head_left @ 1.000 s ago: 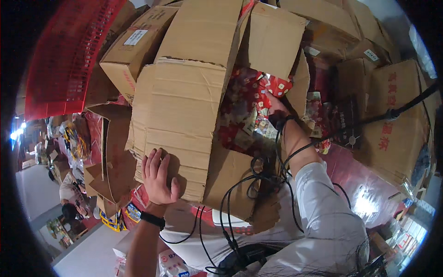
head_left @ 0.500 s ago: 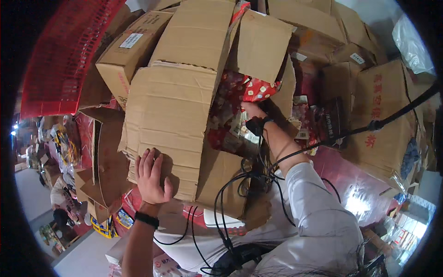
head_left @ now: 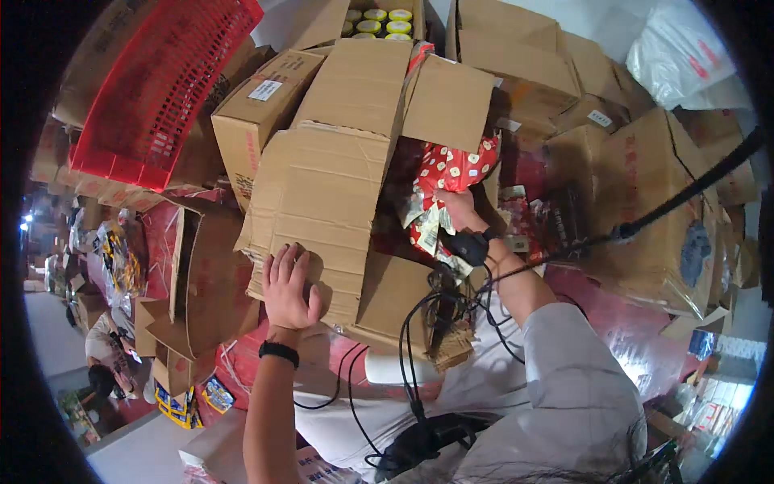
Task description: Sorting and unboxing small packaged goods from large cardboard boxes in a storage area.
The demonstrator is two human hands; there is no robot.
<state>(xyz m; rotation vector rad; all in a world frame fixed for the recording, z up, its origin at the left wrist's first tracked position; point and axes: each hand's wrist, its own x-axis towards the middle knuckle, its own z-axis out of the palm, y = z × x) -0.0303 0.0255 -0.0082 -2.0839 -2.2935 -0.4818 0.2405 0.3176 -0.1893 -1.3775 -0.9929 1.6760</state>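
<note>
Pressing the left hand (head_left: 289, 297), empty fingers spread, on the cardboard flap (head_left: 322, 194) beneath them should steady it as the right hand (head_left: 461, 211) grasps the red packet (head_left: 453, 166) at its fingertips.

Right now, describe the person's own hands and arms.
The left hand and right hand are gloveless. The left wears a slim black wristband; the right, a bulkier black wrist strap. A loose, pale grey fabric sleeve covers the upper right arm. A black cable crosses the right forearm.
</note>
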